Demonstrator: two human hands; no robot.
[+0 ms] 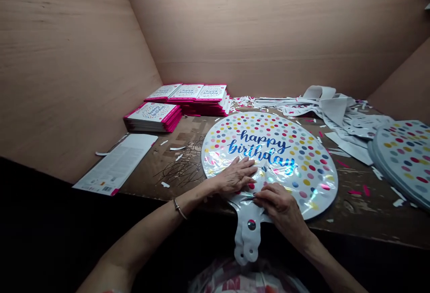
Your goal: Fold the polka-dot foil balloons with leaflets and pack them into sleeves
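A round white foil balloon (302, 149) with coloured dots and blue "happy birthday" lettering lies flat on the table. Its white tail (248, 234) hangs over the front edge. Spread on the lower left part of the balloon is my left hand (235, 176), palm down with fingers apart. Close to its right, my right hand (277, 201) pinches the foil just above the tail, thumb and fingers together. What lies beneath the balloon is hidden.
Pink-edged printed packets (152, 113) are stacked at the back left, with a white card sleeve (116, 165) before them. White strips (336, 105) and scraps lie at the back right. More dotted balloons (406, 154) are piled at the right. Wooden panels (262, 28) enclose the worn table (356, 212).
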